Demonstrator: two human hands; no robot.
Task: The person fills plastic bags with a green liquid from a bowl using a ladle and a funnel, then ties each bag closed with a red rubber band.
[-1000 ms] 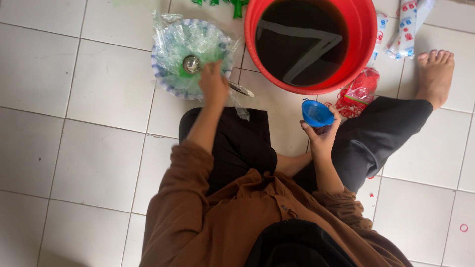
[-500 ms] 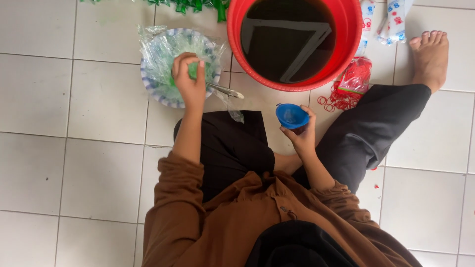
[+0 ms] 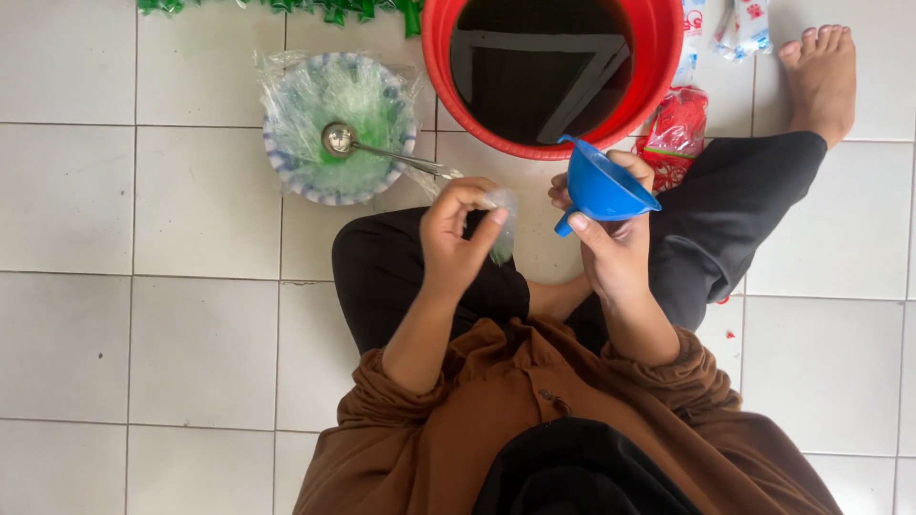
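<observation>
Your left hand pinches a small clear bag between thumb and fingertips; it looks empty, though it is hard to tell. Your right hand grips the blue funnel, fingers curled round its spout, beside the red bucket. Filling is not yet begun; the ladle rests in the bowl.

Hands: two (left hand, right hand). Blue funnel: one. Red bucket: one. Plastic-lined bowl: one. Metal ladle: one. Small clear bag: one.
</observation>
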